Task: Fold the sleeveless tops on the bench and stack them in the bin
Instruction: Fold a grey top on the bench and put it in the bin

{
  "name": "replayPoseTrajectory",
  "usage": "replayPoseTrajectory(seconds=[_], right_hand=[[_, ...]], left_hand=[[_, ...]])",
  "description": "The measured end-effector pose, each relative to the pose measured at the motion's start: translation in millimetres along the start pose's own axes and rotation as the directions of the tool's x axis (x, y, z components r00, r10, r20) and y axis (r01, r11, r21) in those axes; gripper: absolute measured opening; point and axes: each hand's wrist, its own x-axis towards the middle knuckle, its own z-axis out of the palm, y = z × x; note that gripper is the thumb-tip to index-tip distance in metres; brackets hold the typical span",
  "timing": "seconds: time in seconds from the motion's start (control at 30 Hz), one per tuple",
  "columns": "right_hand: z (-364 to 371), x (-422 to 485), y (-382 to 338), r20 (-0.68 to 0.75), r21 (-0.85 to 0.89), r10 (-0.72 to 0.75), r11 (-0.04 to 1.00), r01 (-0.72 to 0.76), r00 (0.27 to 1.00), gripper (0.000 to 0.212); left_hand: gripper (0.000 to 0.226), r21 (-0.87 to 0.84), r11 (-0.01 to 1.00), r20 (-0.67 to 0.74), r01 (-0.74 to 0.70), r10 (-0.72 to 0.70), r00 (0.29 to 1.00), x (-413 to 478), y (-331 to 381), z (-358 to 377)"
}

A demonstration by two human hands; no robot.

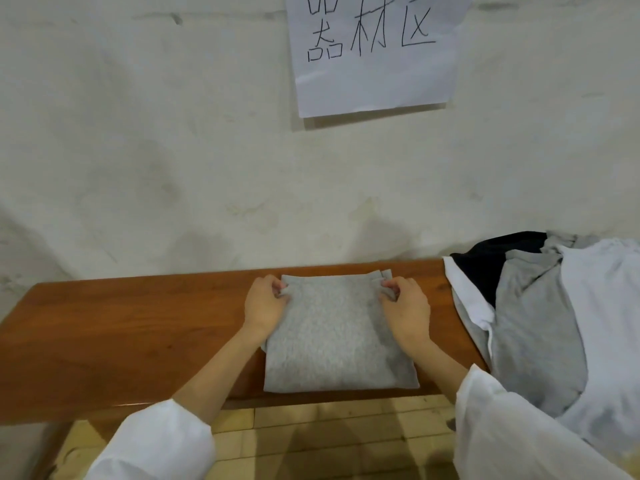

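Your left hand (264, 303) and right hand (405, 306) each pinch a far corner of the grey top (337, 341), fingers curled onto the cloth. The top is folded square and lies flat on the wooden bench (138, 323), spanning between both sets of fingers and back toward you. Right of your right fingers, apart from them: a loose pile of clothes (540, 323) in grey, white and black. On the wall above your fingers: a paper sign (374, 53), handwritten "器材区".
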Motion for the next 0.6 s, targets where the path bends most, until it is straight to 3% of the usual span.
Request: replayPoseTrajectory(seconds=[0.17, 0.27, 0.37, 0.5, 0.53, 0.6], right_hand=[[-9.4, -5.6, -16.6, -0.219, 0.105, -0.106, 0.986, 0.132, 0.97, 0.016], [-8.3, 7.2, -19.9, -0.265, 0.026, -0.166, 0.983, 0.179, 0.95, 0.015], [-3.7, 13.6, -13.8, -0.138, -0.208, -0.135, 0.973, 0.104, 0.981, 0.028], [8.9, -13.5, -12.8, 0.039, -0.38, -0.417, 0.834, 0.399, 0.908, 0.038], [12.9, -23.7, -10.8, 0.135, -0.414, -0.428, 0.795, 0.444, 0.893, 0.048], [16.7, -38.0, -7.2, 0.366, -0.472, -0.304, 0.754, 0.457, 0.88, 0.075]], left_hand=[[0.015, -0.067, 0.969, -0.172, -0.236, 0.222, 0.96, -0.3, 16.3, -6.9], [0.014, -0.015, 0.969, -0.15, -0.248, 0.243, 0.958, 12.9, 22.1, -5.3], [0.036, 0.2, 0.97, 0.064, -0.14, 0.129, 0.99, 17.7, 17.7, 5.7], [0.052, 0.393, 0.863, 0.074, -0.319, 0.316, 0.946, -22.8, 19.5, 28.0], [0.063, 0.464, 0.812, 0.129, -0.354, 0.334, 0.934, -37.1, 18.0, 34.0], [0.082, 0.568, 0.743, 0.224, -0.355, 0.276, 0.935, -52.4, 12.3, 41.8]])
